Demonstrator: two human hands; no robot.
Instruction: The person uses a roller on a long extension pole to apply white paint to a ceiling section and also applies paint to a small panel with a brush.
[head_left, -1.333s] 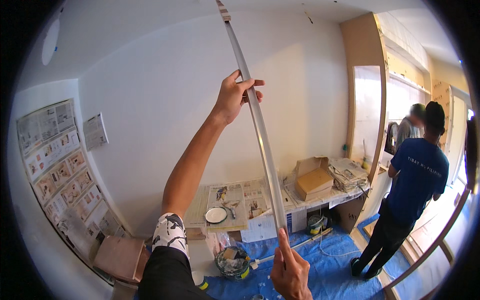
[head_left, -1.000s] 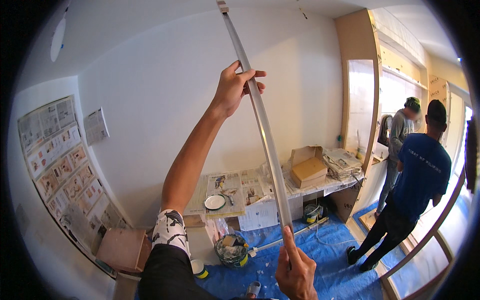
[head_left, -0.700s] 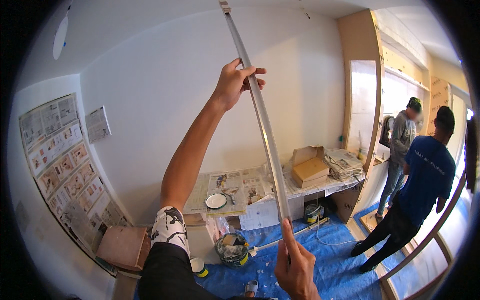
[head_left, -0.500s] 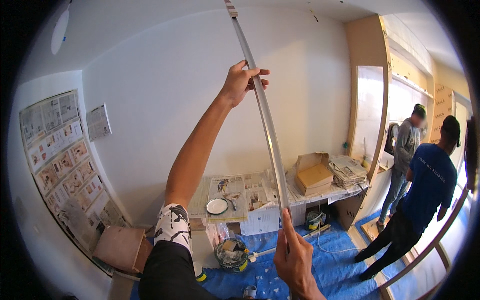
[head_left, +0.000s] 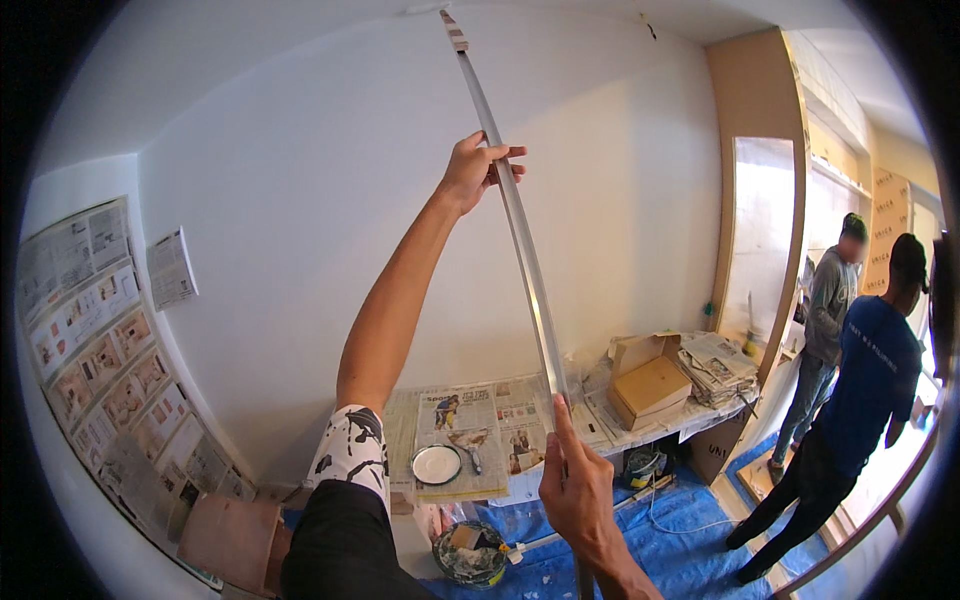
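A long, narrow silver metal bar [head_left: 535, 285] slants up in front of me toward the ceiling. At its top end is a flat piece with brown and pale stripes [head_left: 454, 32], close under the ceiling; whether it touches cannot be made out. Higher up, my left hand [head_left: 470, 172] is closed loosely round the bar, thumb and fingers on either side. My right hand [head_left: 582, 490] grips the lower part, with its index finger stretched along the bar. The bar's bottom end passes behind my right hand and forearm.
Newspaper covers a low bench [head_left: 405, 405] bearing a round white lid [head_left: 437, 464], an open cardboard box [head_left: 650, 390] and stacked newspapers [head_left: 718, 362]. A messy bucket [head_left: 470, 553] stands on blue floor sheeting [head_left: 690, 512]. Two people [head_left: 868, 380] stand at the right beside wooden framing.
The bar's striped top end has come lower and slightly left in view, beside a white patch on the ceiling. My view has shifted; both hands keep their hold on the bar.
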